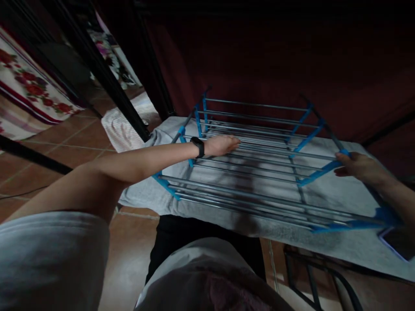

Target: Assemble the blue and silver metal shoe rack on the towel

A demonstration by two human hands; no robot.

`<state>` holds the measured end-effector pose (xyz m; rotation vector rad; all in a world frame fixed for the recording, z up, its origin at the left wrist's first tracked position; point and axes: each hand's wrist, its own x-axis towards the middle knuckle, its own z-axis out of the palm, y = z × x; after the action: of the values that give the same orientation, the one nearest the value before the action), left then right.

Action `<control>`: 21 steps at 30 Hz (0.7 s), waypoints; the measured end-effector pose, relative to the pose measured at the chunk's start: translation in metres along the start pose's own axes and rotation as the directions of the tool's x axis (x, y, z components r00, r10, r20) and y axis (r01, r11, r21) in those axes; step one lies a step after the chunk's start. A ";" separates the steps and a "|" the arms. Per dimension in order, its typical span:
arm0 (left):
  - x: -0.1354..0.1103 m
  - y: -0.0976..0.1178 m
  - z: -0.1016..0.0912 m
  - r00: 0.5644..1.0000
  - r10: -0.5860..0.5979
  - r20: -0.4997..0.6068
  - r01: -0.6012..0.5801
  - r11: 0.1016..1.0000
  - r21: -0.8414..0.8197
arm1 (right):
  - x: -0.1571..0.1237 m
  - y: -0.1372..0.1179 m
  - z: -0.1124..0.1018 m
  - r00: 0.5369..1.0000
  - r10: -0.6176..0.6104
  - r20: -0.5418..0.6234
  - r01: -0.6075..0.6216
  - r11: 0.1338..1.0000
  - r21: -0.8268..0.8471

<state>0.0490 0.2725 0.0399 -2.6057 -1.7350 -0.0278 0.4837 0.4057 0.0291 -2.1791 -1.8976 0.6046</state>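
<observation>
A rack of metal rods with blue plastic end pieces point(310, 176), which looks like a shoe rack, lies across a grey cloth point(207, 222). My left hand point(222, 145), with a black band on its wrist, reaches over the rack's middle rods. Its fingers are stretched out to the right and seem to rest on a rod; their undersides are hidden. At the rack's right side, my right hand point(358, 167) is closed round the frame near a blue joint, thumb on top.
A dark flat object with a purple edge, perhaps a phone point(397, 242), lies at the right. Black metal bars point(106, 73) stand at the left, near a floral cloth point(34, 88). Behind the rack rises a dark red surface point(269, 60). Below right is a black metal frame point(313, 280).
</observation>
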 end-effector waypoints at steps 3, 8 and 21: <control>-0.010 -0.015 0.000 0.997 -0.073 0.001 0.073 0.997 0.013 | 0.000 0.003 0.000 1.000 0.001 0.005 -0.002 0.993 0.116; -0.006 -0.020 0.004 0.998 -0.062 -0.007 0.062 0.998 0.021 | 0.007 0.007 0.002 1.000 -0.020 0.023 0.017 0.994 0.105; -0.008 -0.017 0.007 0.998 -0.033 -0.059 0.036 0.999 0.036 | 0.022 0.024 0.013 1.000 -0.023 0.019 0.017 0.964 0.265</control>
<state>0.0301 0.2715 0.0327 -2.5225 -1.7439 -0.0710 0.5017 0.4214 0.0042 -1.9898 -1.7327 0.8295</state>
